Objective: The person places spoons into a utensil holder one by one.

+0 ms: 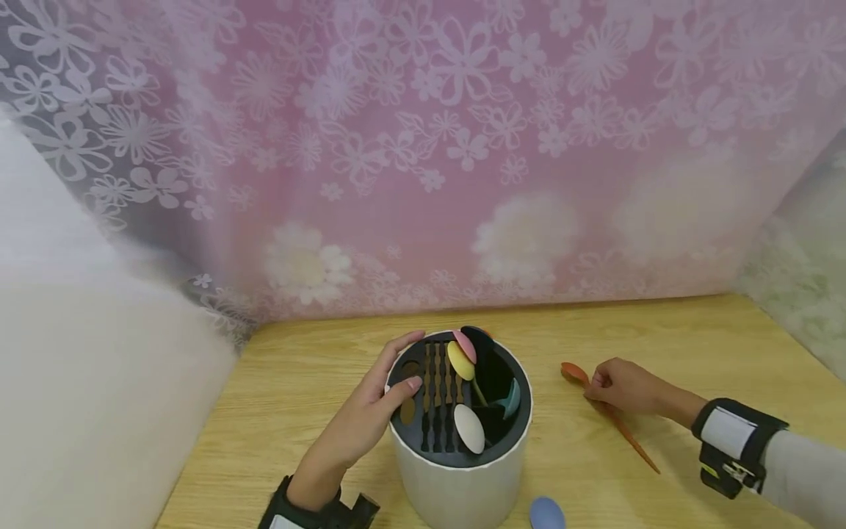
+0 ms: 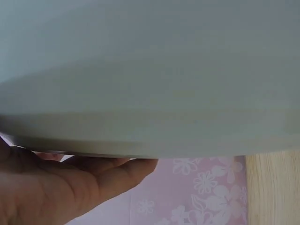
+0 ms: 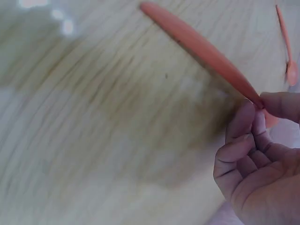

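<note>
In the head view my left hand (image 1: 366,415) holds the rim of a round white utensil holder (image 1: 463,488), thumb over its dark slotted top (image 1: 436,455). The left wrist view shows its fingers (image 2: 124,176) along the pale wall. To the right, my right hand (image 1: 631,387) pinches an orange spoon (image 1: 617,422) between thumb and fingertips near the bowl. Its handle slants toward the front right, low over the table, and fills the upper middle of the right wrist view. Inside the holder stand a yellow spoon (image 1: 460,361), a pink spoon (image 1: 465,345), a white spoon (image 1: 469,428) and a teal utensil (image 1: 510,400).
A periwinkle-blue spoon bowl (image 1: 547,513) shows at the front, right of the holder. A second orange spoon (image 3: 291,72) appears at the right edge of the right wrist view. Behind the wooden table (image 1: 317,353) hangs a pink flowered cloth (image 1: 410,242).
</note>
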Demonstrator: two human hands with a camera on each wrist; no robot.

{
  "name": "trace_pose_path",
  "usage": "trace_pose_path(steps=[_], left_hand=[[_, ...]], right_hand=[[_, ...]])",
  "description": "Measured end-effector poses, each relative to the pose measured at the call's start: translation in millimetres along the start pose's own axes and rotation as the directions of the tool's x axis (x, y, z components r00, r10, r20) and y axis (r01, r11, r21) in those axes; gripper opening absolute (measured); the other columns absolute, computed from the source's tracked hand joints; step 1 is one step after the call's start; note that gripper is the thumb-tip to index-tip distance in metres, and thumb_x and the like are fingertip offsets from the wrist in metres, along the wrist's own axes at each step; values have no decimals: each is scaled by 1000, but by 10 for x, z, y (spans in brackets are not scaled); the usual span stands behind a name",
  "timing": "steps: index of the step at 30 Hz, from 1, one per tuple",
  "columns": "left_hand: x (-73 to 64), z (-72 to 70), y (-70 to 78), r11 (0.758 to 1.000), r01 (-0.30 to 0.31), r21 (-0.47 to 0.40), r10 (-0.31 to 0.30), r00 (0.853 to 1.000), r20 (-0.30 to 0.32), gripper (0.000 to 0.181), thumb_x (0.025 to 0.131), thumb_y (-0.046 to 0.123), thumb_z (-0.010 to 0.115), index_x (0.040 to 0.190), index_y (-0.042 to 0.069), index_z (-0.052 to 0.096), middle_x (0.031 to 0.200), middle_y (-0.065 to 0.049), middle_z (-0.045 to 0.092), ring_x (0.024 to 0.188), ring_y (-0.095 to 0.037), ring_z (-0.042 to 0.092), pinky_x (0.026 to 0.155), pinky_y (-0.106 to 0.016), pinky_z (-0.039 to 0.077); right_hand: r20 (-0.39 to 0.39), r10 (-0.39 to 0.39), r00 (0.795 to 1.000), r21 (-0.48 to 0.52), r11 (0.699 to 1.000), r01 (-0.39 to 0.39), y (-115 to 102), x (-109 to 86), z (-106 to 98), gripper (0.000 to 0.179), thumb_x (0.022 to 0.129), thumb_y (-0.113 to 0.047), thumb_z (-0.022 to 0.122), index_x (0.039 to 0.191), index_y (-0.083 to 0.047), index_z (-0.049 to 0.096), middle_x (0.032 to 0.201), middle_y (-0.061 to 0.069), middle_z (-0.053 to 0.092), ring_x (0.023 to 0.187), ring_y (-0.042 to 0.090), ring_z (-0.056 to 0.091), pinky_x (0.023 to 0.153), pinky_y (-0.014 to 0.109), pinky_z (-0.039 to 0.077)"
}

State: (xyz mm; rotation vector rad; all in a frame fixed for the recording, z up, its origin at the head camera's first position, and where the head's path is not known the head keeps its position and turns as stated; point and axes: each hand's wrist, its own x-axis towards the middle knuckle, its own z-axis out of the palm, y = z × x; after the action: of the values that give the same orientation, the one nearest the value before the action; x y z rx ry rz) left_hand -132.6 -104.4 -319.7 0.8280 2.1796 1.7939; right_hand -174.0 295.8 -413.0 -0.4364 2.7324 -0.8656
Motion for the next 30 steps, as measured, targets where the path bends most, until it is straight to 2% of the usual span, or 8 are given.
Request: trace_pose_path(steps=[4, 7, 10, 14, 19, 23, 27, 30], left_hand=[[-3, -12, -22, 994, 93, -49, -91, 995, 43, 46, 96, 30, 41, 138, 33, 25, 146, -2, 22, 127, -19, 23, 97, -59, 32], [-53, -60, -20, 974, 218, -68, -211, 973, 97, 51, 95, 38, 39, 141, 31, 18, 149, -7, 17, 127, -27, 24, 93, -66, 31], [-111, -118, -19, 953, 294, -75, -281, 948, 152, 55, 95, 40, 37, 143, 28, 15, 150, -12, 12, 128, -33, 20, 86, -73, 31], [-135, -151, -22, 952, 294, -82, -275, 943, 188, 56, 95, 39, 37, 144, 27, 13, 151, -12, 9, 130, -33, 15, 85, -75, 30], [-136, -128, -31, 952, 297, -81, -277, 941, 193, 57, 95, 41, 36, 144, 27, 11, 151, -12, 7, 130, -32, 13, 85, -75, 29], [-142, -93, -40, 951, 301, -74, -283, 941, 186, 57, 95, 41, 36, 144, 26, 11, 151, -13, 7, 130, -33, 12, 85, -75, 30], [-144, -76, -44, 953, 298, -55, -285, 944, 166, 57, 95, 42, 34, 144, 27, 10, 151, -13, 7, 130, -33, 13, 85, -74, 31], [-140, -88, -48, 956, 290, -40, -280, 947, 158, 57, 95, 44, 33, 144, 29, 9, 151, -12, 7, 130, -32, 13, 86, -73, 31]], right_hand=[[7, -53, 999, -21, 998, 54, -203, -195, -210, 18, 88, -23, 57, 78, -7, 57, 67, 0, 56, 50, 9, 45, 45, 26, 42], [-18, -93, 995, -26, 995, 93, -531, -300, -403, 17, 89, -25, 55, 81, -10, 56, 72, 1, 59, 55, 11, 52, 49, 29, 48], [-53, -132, 990, -42, 991, 130, -926, -414, -593, 17, 90, -29, 54, 83, -14, 55, 73, -1, 58, 59, 12, 54, 51, 29, 49], [-121, -221, 968, -66, 975, 214, -1448, -575, -829, 13, 89, -27, 55, 84, -15, 54, 75, -1, 58, 64, 9, 56, 52, 30, 49], [-178, -271, 946, -74, 962, 262, -2085, -741, -1073, 9, 87, -27, 58, 85, -19, 54, 80, 0, 60, 68, 10, 57, 56, 31, 51], [-133, -259, 957, -125, 962, 243, -2446, -782, -1247, 13, 85, -36, 59, 83, -24, 55, 77, -7, 64, 68, 6, 58, 59, 32, 52], [-61, -221, 973, -214, 955, 204, -2708, -751, -1388, 18, 82, -43, 60, 81, -26, 56, 73, -14, 66, 69, 1, 58, 64, 34, 51], [-48, -206, 977, -246, 951, 188, -2881, -713, -1430, 19, 80, -44, 62, 80, -26, 58, 74, -17, 67, 72, -1, 58, 68, 35, 50]])
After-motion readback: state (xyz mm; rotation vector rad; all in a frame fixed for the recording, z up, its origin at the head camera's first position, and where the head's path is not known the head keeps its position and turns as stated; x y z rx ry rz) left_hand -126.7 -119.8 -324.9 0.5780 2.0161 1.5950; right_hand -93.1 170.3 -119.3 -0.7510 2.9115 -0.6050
